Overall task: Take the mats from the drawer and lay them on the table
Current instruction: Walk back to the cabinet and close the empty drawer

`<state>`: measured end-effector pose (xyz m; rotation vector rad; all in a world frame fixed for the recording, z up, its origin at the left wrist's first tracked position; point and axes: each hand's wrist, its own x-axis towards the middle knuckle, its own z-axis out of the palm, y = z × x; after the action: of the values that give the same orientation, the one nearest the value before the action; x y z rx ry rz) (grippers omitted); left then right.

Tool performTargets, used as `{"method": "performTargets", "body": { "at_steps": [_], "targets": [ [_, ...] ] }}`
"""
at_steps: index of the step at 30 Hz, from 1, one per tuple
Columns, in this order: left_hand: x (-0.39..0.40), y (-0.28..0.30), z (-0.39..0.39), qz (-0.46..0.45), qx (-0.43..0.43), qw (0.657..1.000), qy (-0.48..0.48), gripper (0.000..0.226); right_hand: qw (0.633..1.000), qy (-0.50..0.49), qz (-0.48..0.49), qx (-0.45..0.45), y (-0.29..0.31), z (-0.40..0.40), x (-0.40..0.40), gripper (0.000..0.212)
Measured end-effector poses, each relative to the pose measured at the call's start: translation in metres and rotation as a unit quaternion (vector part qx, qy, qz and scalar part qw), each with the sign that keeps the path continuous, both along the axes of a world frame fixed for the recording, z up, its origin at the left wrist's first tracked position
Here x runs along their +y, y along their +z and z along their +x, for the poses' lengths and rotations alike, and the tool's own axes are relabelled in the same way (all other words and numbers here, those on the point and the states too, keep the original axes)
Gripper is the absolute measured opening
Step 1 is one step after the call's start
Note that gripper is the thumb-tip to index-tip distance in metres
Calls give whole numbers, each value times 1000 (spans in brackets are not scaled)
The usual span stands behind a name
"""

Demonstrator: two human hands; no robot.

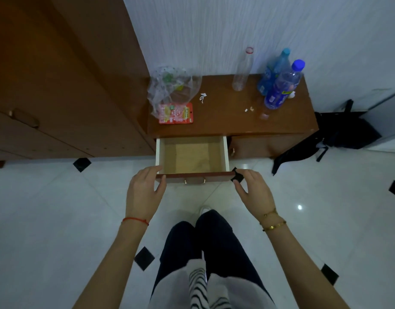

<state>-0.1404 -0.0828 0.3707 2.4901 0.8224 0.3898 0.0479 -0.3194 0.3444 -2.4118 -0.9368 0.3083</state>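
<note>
- left hand (145,188) spread, fingers resting on the near left corner of the open drawer (193,158)
- drawer shows a bare wooden bottom, mats out of sight
- right hand (254,188) loosely spread, just beside the drawer's right corner, whether touching i cannot tell

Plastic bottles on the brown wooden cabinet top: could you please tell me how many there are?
3: a clear empty plastic bottle at the back centre, and two blue plastic bottles at the right, one behind, one in front. More could be hidden behind them.
</note>
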Motion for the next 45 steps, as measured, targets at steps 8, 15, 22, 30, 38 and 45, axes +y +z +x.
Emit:
{"method": "performTargets", "body": {
  "at_steps": [8,15,22,30,38,45],
  "targets": [
    [13,-199,10,49,-2,998,-44,42,999,19,24,-40,-187,10,28,51],
    [22,-329,11,134,-73,988,-18,39,989,38,61,-128,-309,11,38,51],
    [32,-365,29,220,-177,959,37,25,970,42,133,-198,-343,24,48,46],
    [69,-370,72,235,-217,947,42,21,956,-14,178,-234,-352,65,93,42],
    [113,-363,122,223,-196,954,48,38,955,-48,150,-252,-348,114,144,61],
    [135,-362,149,248,-160,954,51,55,941,-52,127,-309,-349,140,163,64]
  ]
}}
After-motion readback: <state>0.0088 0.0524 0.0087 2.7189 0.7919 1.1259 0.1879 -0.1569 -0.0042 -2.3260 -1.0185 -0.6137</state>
